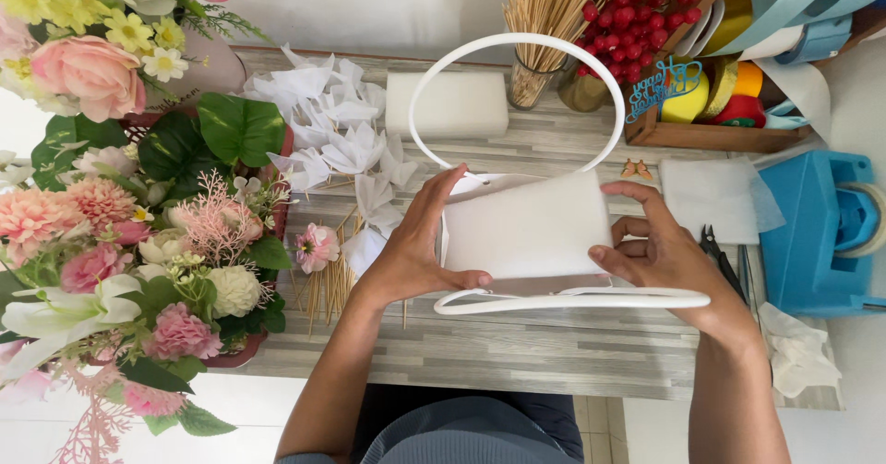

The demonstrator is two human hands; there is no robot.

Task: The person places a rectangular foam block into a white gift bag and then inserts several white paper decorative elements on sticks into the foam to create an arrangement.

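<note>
While a second foam block (450,104) lies behind on the counter (517,344), a white foam block (528,226) inside a handled white bag (517,49) is clasped by the left hand (413,247) and right hand (660,252).

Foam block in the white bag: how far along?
Done: the white handled bag stands open on the table. In hand: left hand and right hand grip the white foam block at the bag's mouth; how deep it sits cannot be told. Left: nothing is stuck into the block; the artificial flowers sit at the side, and a second foam block lies behind.
</note>
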